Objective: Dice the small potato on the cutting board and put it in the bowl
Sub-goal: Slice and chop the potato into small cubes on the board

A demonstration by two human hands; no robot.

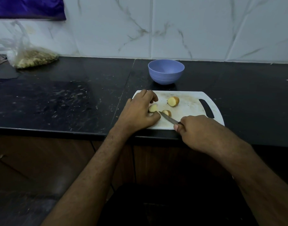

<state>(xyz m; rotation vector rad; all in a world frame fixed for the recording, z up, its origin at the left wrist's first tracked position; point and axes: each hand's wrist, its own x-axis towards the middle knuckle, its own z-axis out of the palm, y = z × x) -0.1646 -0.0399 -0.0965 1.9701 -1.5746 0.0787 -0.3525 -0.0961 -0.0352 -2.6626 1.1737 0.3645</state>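
Black stone forms the desk (58, 98), and at its near edge lies a white plastic cutting board (189, 108) with a handle slot at its right end. Nearest the person, the right hand (198, 129) grips the dark handle of a small knife (168, 118), fingers curled round it, the blade angled up and left over the board. Its tip lies between two potato pieces: one piece (167, 113) just right of the blade, and another piece (153, 108) pinched by the left hand (138, 110), whose curled fingers and thumb close on it at the board's left end. A larger potato half (173, 101) rests farther back on the board, apart from both hands, cut face showing. Beyond the board stands a lilac bowl (166, 71); its inside shows no pieces. Far left, against the marbled tile wall (205, 30), sits a clear plastic bag (32, 57) of something pale.
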